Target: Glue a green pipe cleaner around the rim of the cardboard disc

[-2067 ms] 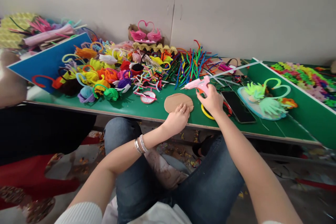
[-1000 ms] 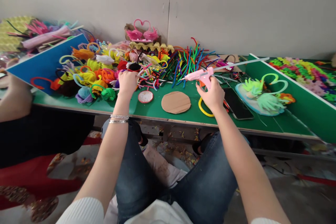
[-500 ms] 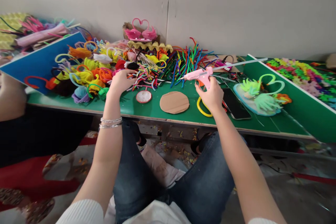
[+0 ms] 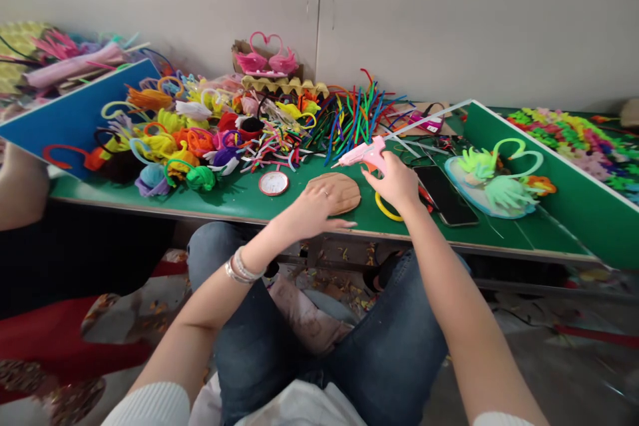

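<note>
My left hand [image 4: 315, 208] lies over the left part of an oval piece of cardboard [image 4: 348, 194] near the table's front edge. Its thumb stretches to the right, apart from the fingers; whether the fingers press on the cardboard I cannot tell. In my right hand [image 4: 397, 180] is a pink glue gun [image 4: 363, 152], its nozzle pointing left above the cardboard. A long pale glue stick [image 4: 426, 120] sticks out of its back. Below the right hand, a yellow ring-shaped handle [image 4: 387, 208] shows in part. A small round white dish [image 4: 273, 183] with a red rim sits left of the cardboard.
Pipe-cleaner swans [image 4: 194, 143] crowd the left, beside a blue board [image 4: 100, 120]. Loose pipe cleaners [image 4: 357, 116] lie at the back. On the right are a phone [image 4: 446, 196], a green swan pair [image 4: 499, 180] and a green partition [image 4: 549, 180]. Another person's arm [image 4: 22, 180] is far left.
My left hand has moved right and toward me, from the pipe-cleaner pile to over the cardboard. The glue gun has dropped slightly and shifted left in my right hand.
</note>
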`<state>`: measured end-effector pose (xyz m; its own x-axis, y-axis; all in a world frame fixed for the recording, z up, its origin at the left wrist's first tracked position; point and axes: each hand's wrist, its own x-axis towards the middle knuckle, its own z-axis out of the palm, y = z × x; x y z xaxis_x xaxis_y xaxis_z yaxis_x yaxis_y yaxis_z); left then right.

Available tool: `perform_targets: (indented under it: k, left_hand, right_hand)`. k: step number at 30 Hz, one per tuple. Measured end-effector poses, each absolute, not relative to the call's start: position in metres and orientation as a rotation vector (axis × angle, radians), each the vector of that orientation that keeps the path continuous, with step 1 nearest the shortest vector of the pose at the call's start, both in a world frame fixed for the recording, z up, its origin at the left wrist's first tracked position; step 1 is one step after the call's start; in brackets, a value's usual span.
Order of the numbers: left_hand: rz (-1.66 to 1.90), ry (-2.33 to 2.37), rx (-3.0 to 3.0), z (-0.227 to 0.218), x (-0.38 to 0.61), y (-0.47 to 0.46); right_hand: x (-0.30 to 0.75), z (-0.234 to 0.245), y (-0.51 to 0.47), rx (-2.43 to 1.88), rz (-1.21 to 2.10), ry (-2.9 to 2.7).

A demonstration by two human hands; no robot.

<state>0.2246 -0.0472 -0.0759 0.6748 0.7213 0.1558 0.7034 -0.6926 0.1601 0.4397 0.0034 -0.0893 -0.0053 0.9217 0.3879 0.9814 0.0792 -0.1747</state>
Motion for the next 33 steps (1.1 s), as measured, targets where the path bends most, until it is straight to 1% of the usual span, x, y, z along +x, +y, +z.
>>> perform_targets:
  k: [3,5,10,18,33]
  left_hand:
    - [0.234,1.22,2.894,-0.097,0.246,-0.065]
    - [0.18,1.322,2.899,-0.109,0.254,-0.07]
    - [0.172,1.518,2.885,-0.125,0.267,-0.073]
    - [0.194,1.649,2.85,-0.129,0.277,-0.077]
    - [0.168,1.654,2.843,-0.127,0.28,-0.077]
  right_hand:
    - [0.437,-0.089,0.003,-1.901,-0.216,-2.005]
    - [0.436,-0.089,0.003,-1.921,-0.235,-2.015]
    - [0.436,-0.094,0.006,-1.908,-0.259,-2.036]
    - [0.428,-0.098,0.007,-1.857,-0.26,-2.068]
    - [0.417,-0.099,0.004,-1.81,-0.244,-2.102]
